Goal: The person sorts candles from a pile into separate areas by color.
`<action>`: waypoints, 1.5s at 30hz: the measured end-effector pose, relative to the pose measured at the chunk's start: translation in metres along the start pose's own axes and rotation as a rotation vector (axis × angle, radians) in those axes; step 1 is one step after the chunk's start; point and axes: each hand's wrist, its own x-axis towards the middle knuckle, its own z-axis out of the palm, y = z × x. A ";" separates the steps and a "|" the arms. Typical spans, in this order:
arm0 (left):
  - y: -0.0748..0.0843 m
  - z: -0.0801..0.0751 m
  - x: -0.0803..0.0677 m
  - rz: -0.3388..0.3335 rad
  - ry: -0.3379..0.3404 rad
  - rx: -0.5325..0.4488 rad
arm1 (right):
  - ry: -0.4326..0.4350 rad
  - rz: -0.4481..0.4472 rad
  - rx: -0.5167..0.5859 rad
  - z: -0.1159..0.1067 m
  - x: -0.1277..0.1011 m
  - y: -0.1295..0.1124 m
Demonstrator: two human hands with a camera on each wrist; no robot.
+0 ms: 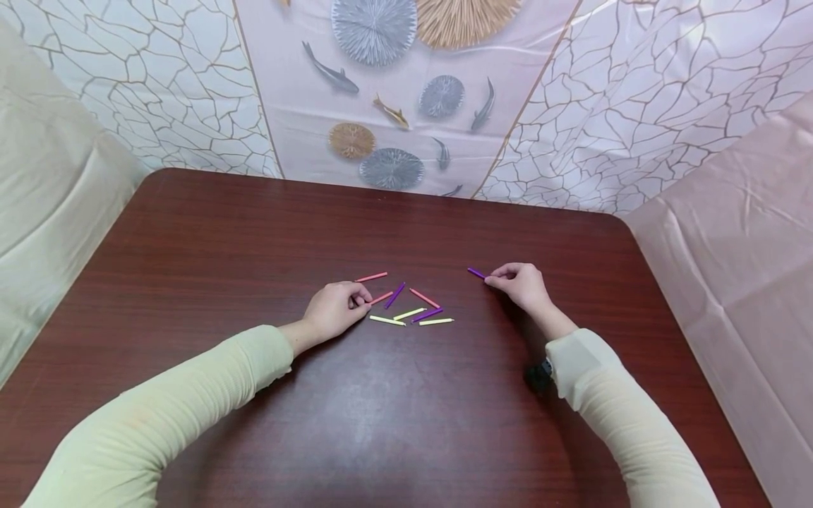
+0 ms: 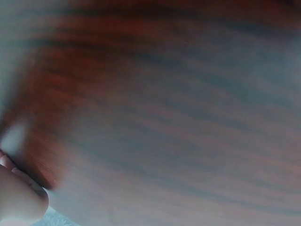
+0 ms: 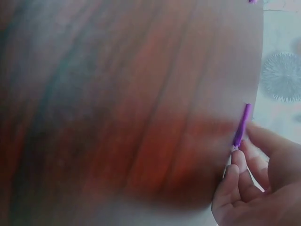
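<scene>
There are three red sticks, three purple sticks and three yellow sticks, nine in all. Two hands, two sleeves and one table are in view. The backdrop bears five printed discs, three grey and two gold, and at least five fish.

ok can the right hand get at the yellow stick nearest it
Probably yes: nothing seems to stand between the right hand and that yellow stick. The hand pinches a purple stick, though, so it may need to set that down first.
</scene>
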 end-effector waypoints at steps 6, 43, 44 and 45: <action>-0.001 0.001 -0.001 0.024 0.016 0.004 | 0.106 -0.015 0.111 -0.004 -0.005 -0.013; 0.000 0.003 -0.002 0.103 0.070 0.081 | -0.321 -0.401 0.047 0.039 -0.047 -0.048; 0.001 0.003 -0.003 0.107 0.070 0.085 | -0.323 -0.404 0.046 0.039 -0.047 -0.048; 0.001 0.003 -0.003 0.114 0.071 0.089 | -0.324 -0.402 0.045 0.039 -0.047 -0.049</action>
